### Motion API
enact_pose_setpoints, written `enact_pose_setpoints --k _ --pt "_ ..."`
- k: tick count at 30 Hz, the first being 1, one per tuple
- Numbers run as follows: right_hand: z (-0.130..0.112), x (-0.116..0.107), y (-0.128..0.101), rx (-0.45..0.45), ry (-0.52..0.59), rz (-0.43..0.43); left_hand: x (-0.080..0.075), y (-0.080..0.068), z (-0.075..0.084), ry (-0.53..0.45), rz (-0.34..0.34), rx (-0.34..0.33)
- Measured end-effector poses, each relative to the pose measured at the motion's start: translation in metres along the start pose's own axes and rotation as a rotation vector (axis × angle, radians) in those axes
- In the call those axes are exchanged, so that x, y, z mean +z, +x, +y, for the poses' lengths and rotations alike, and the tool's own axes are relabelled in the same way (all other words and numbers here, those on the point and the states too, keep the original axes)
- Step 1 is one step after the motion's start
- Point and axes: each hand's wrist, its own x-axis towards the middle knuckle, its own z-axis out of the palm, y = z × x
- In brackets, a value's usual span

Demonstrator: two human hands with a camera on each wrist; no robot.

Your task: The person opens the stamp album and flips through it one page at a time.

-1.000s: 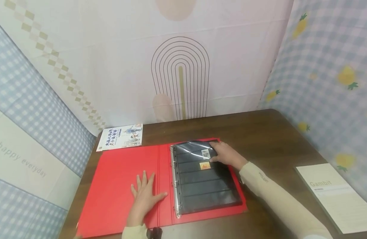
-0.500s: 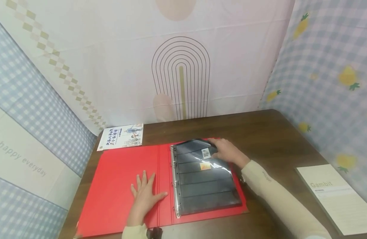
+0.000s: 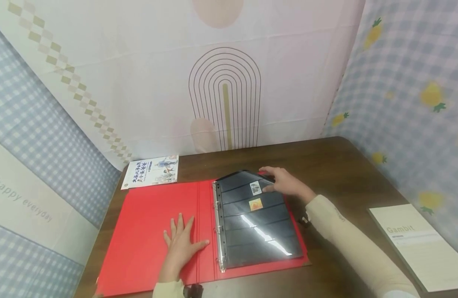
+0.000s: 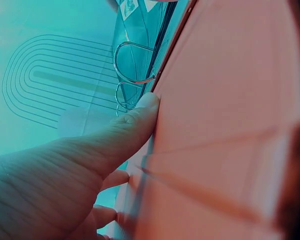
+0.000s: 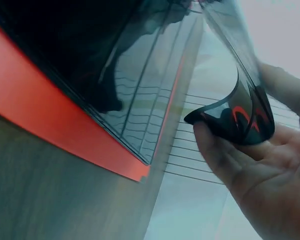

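A red ring binder (image 3: pixel 147 231) lies spread out on the brown table, with black stock pages (image 3: pixel 240 236) on its metal rings (image 3: pixel 218 229). Two stamps show on the top page: a whitish one (image 3: pixel 255 188) and, below it, an orange-yellow one (image 3: pixel 256 204). My left hand (image 3: pixel 179 246) rests on the bare inside cover, fingers spread straight, thumb close to the rings. At the page's far right corner my right hand (image 3: pixel 286 183) pinches the top page. In the right wrist view that lifted corner (image 5: pixel 240 117) bends between the thumb and fingers, apart from the black page beneath.
A white picture book (image 3: pixel 150 171) lies behind the binder's left cover. Toward the right table edge is a pale notebook marked Gambit (image 3: pixel 419 246). Patterned cloth (image 3: pixel 229 95) hangs behind and along both sides of the table.
My right hand has raised the page's far right corner, and the page now bows upward with its glare shifted lower. The left hand stays in place.
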Motion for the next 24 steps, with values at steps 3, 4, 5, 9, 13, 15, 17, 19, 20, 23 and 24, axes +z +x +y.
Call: enact_pose_setpoints --k 3,4,5,9,13,15,17,19,20,23,24 --pt "0.000 -0.006 -0.001 -0.006 0.077 -0.021 0.000 -0.001 0.000 -0.004 -0.001 -0.006" --pt "0.000 -0.007 -0.002 -0.007 0.096 -0.023 0.000 -0.001 0.000 -0.005 -0.001 -0.007" --pt "-0.001 -0.009 -0.002 -0.005 0.123 -0.025 0.000 -0.001 0.000 -0.006 0.000 -0.007" --pt "-0.002 -0.015 -0.004 -0.017 0.182 -0.042 0.000 -0.001 0.001 -0.003 0.001 -0.007" --pt "-0.002 -0.017 -0.005 -0.035 0.213 -0.074 0.000 -0.001 0.001 -0.001 0.001 -0.005" --pt "-0.002 -0.018 -0.006 -0.041 0.239 -0.096 0.000 -0.001 0.001 -0.001 0.001 -0.004" --pt "-0.002 -0.019 -0.008 -0.045 0.272 -0.116 0.000 -0.001 0.001 0.001 -0.001 -0.002" --pt "-0.002 -0.021 -0.010 -0.053 0.304 -0.129 -0.001 -0.001 0.001 -0.001 -0.001 -0.001" --pt "-0.001 -0.022 -0.011 -0.060 0.322 -0.135 -0.001 -0.001 0.001 -0.002 -0.002 0.000" --pt "0.001 -0.024 -0.014 -0.075 0.395 -0.160 -0.001 -0.001 0.001 -0.006 -0.002 0.004" --pt "0.002 -0.025 -0.015 -0.077 0.424 -0.172 -0.001 -0.001 0.001 -0.007 -0.002 0.006"
